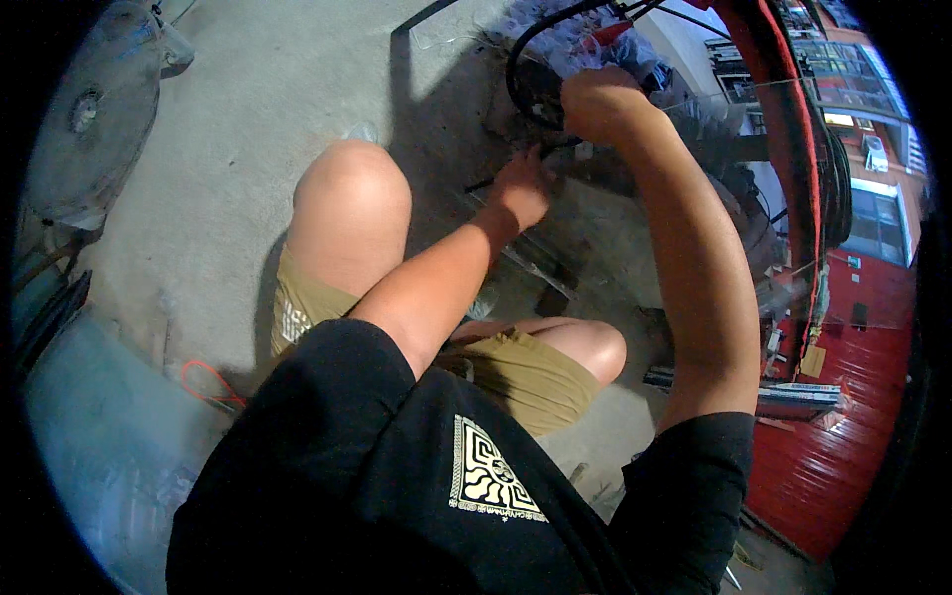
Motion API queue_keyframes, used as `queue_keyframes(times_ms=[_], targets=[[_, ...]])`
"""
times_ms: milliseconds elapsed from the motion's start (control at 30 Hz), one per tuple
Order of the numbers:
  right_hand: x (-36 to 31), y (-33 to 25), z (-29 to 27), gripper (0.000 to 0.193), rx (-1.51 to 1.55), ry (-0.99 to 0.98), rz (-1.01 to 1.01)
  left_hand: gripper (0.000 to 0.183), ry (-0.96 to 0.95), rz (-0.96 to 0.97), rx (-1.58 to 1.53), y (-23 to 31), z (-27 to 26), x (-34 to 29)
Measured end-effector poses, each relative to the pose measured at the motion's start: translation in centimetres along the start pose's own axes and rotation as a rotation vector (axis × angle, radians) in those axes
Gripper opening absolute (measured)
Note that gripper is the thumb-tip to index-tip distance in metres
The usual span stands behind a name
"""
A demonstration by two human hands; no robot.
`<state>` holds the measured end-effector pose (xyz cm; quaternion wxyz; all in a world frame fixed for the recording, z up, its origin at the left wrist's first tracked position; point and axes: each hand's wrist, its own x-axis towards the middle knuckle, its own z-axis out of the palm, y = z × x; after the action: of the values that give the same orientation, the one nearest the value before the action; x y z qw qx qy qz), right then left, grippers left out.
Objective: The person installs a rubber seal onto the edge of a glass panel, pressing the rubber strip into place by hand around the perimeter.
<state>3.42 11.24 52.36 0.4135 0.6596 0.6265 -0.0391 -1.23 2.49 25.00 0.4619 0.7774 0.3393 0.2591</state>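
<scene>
I crouch over a dark, shadowed piece of machinery (595,178) on the concrete floor. My left hand (521,188) reaches forward past my left knee (349,203) and is closed on a thin dark rod-like tool (491,181) that pokes out to the left. My right hand (595,99) is higher and further forward, fist closed against a black hose (513,69) that loops up and round toward the top edge. What the fingers grip there is hidden behind the hand. A red-tipped part (607,33) sits just above the right hand.
A red curved frame (783,119) with black cables runs down the right side, above a red panel (853,426). A grey metal bar (540,263) lies under my left forearm. A round fan (94,109) stands at the upper left. An orange cord (203,382) lies on the floor.
</scene>
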Motion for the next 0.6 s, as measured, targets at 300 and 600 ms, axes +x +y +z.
queue_keyframes(times_ms=[300,600], targets=[[0.6,1.0,2.6,0.031,-0.175,0.165,0.018,0.045,0.131,-0.06,-0.197,2.0,-1.5,-0.8],[0.2,1.2,2.4,0.035,0.076,-0.055,0.1,0.034,0.109,0.005,-0.147,2.0,-2.3,-0.2]])
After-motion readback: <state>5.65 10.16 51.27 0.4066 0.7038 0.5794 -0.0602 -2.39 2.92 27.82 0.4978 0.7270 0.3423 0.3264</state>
